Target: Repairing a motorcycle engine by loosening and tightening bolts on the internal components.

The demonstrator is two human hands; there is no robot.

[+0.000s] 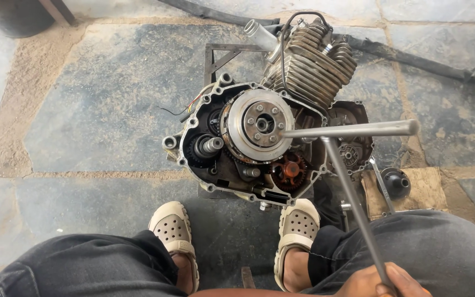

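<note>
Your right hand (383,283) is closed around the T-handle wrench (353,165) shaft at the bottom edge | your left hand is out of view | wrench tip meets the clutch assembly (257,124) of the opened motorcycle engine (259,137) ahead | your sandalled feet (174,231) bracket the engine | bare stone floor (94,104) lies left.

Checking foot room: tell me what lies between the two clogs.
Head view: dark floor and a small brownish piece, between left clog and right clog.
</note>
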